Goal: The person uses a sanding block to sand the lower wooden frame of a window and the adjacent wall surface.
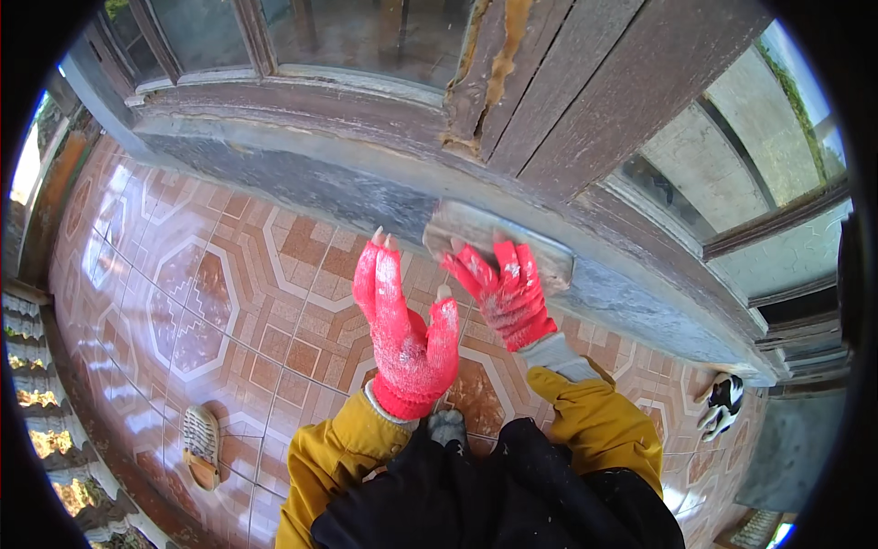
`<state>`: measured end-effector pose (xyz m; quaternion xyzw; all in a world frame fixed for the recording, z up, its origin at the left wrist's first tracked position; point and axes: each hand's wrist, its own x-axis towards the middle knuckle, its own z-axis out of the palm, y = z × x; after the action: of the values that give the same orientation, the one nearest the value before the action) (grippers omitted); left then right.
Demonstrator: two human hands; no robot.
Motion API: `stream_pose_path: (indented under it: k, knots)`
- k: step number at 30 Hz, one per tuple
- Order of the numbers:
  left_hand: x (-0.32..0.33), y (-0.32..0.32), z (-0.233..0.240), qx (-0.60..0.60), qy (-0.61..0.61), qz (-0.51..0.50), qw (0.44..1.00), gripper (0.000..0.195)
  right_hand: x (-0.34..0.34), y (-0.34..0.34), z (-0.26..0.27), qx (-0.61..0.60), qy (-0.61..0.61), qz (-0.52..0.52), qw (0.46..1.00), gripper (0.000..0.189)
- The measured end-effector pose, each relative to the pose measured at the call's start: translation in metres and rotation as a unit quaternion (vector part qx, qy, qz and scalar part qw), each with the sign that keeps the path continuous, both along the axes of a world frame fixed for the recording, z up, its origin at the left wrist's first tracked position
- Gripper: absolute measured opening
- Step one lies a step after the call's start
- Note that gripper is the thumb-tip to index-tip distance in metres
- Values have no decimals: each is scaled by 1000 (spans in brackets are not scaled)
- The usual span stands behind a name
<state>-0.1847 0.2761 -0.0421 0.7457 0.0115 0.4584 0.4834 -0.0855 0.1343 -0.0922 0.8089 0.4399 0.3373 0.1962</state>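
My right hand [508, 291], in a red knit glove with bare fingertips, has its fingers on the back of a flat wooden board [504, 230], perhaps a plasterer's float. That board rests flat against the grey cement band [309, 182] under the window frame. My left hand [409, 329], gloved the same way, hovers above the floor to the left, fingers apart and nothing in it. Whitish powder marks both gloves. The thumb of my right hand is hidden, as is any handle on the board's far side.
Weathered wooden window frames [357, 103] with glass panes rise above the cement band. Patterned tiles [295, 357] cover the floor. A slipper [202, 446] lies at left, near a balustrade [62, 425]. A black-and-white animal [724, 405] lies at far right by the wall.
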Motion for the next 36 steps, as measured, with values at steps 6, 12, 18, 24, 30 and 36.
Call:
stream_pose_path:
  k: [6, 12, 18, 24, 30, 36]
  knots:
    - [5, 14, 9, -68, -48, 34, 996, 69, 21, -3, -40, -107, -98, 59, 988, 61]
    - [-7, 26, 2, -61, -24, 23, 998, 65, 3, 56, 34, 41, -26, 32, 998, 64]
    - [-6, 24, 2, -79, -33, 14, 996, 66, 13, -36, -51, -195, -106, 52, 974, 64]
    - [-11, 30, 8, -79, -35, 19, 996, 67, 3, -16, 26, 29, -87, 15, 996, 62]
    - [-9, 14, 12, -80, -49, -6, 996, 68, 9, -80, -26, -177, -56, 43, 982, 63]
    - [-18, 12, 24, -81, -58, -17, 995, 67, 3, -25, 18, -25, -18, 7, 999, 61]
